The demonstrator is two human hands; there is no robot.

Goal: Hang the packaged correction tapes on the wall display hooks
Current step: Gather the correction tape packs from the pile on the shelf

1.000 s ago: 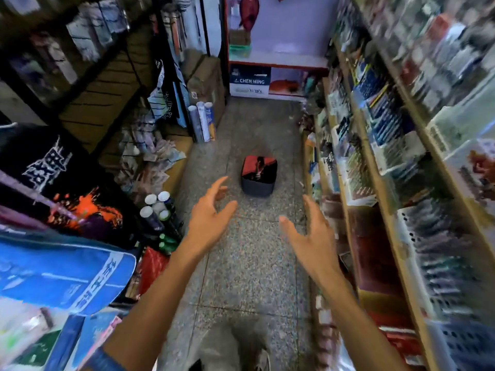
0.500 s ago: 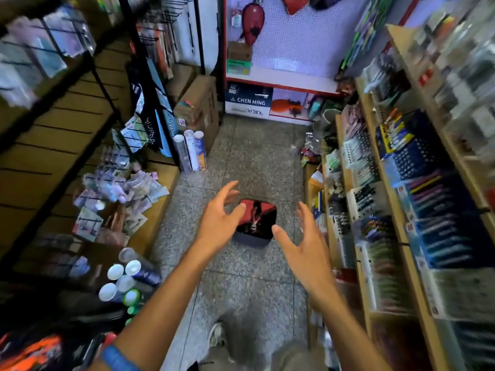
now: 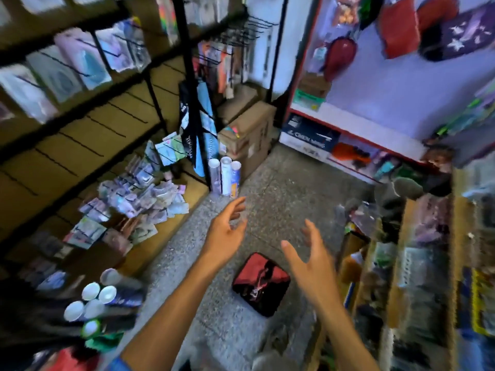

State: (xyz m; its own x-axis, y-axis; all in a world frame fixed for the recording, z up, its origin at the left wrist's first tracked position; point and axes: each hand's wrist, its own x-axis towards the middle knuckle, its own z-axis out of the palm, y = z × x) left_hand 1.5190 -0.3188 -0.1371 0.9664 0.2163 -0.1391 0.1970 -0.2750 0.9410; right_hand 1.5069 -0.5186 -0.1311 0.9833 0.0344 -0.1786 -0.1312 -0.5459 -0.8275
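Both hands reach out over the speckled floor (image 3: 281, 183) of a shop aisle, fingers spread wide and holding nothing: the left hand (image 3: 226, 231) nearer the wall display, the right hand (image 3: 308, 261) just above a red and black box (image 3: 261, 285) on the floor. Small blurred packets (image 3: 139, 199), probably the correction tapes, hang and lie heaped low on the slatted wall (image 3: 88, 135) at left, well apart from either hand.

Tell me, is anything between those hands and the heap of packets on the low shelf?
Nothing visible. Both the left hand and right hand are open and empty above bare floor; the packets lie to the left, apart from them.
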